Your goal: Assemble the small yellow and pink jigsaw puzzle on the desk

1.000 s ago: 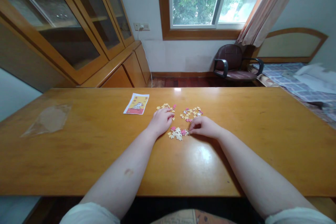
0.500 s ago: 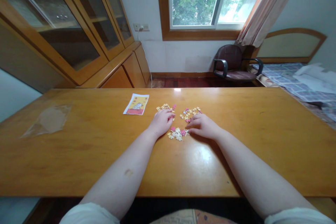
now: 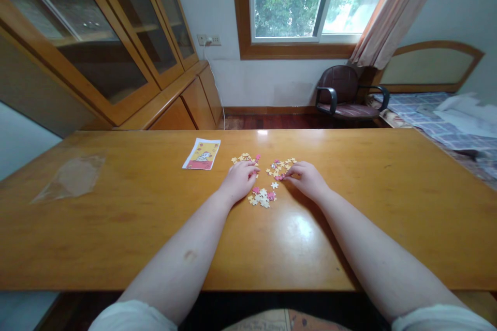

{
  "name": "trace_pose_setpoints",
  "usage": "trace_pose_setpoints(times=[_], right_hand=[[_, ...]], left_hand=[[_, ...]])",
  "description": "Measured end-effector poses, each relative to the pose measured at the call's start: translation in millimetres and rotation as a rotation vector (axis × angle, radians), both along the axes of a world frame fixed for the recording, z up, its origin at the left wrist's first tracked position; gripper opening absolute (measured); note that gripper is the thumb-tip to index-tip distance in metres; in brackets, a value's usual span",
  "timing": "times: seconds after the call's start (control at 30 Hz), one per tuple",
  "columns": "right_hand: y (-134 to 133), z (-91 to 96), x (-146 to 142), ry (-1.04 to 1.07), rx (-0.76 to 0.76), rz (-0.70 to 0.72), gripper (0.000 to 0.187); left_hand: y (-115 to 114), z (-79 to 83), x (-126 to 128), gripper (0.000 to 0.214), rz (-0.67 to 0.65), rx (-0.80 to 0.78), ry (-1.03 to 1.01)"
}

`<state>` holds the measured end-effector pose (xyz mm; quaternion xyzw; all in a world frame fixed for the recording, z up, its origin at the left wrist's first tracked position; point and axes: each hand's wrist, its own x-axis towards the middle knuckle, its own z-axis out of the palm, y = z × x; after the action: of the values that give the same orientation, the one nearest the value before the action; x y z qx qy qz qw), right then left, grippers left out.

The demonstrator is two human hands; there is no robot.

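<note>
Well inside the edges of the roomy table [image 3: 163,222], the right hand [image 3: 307,178] pinches a pink jigsaw piece [image 3: 279,178], the left hand [image 3: 238,179] curled, hold unclear.

The table [image 3: 272,258] is gleaming, its smooth wood throwing back light! The wrapper [image 3: 75,176] is glinting, clear plastic all crinkled; the pieces [image 3: 264,197] are looking matt, the chair [image 3: 338,83] is showing a leathery sheen, and cloth is draping in the curtain [image 3: 404,5].
</note>
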<state>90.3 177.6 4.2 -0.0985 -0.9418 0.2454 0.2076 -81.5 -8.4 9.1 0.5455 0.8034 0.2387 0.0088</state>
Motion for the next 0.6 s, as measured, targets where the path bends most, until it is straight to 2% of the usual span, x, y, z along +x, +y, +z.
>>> trace_pose_setpoints(times=[0.07,0.13,0.37,0.6], right_hand=[[4,-2.3,0,-0.036,0.112,-0.06,0.006],[4,-2.9,1,-0.082,0.176,-0.059,0.009],[-17,1.4,-1,-0.095,0.157,0.16,0.018],[-23,-1.3,-4,-0.118,0.188,0.155,0.013]], left_hand=[[0,1.5,1,0.028,0.001,-0.005,-0.001],[0,2.9,2,0.028,0.004,-0.01,-0.004],[1,0.8,8,0.028,-0.047,-0.014,-0.015],[2,-1.5,9,0.026,-0.08,0.019,-0.022]])
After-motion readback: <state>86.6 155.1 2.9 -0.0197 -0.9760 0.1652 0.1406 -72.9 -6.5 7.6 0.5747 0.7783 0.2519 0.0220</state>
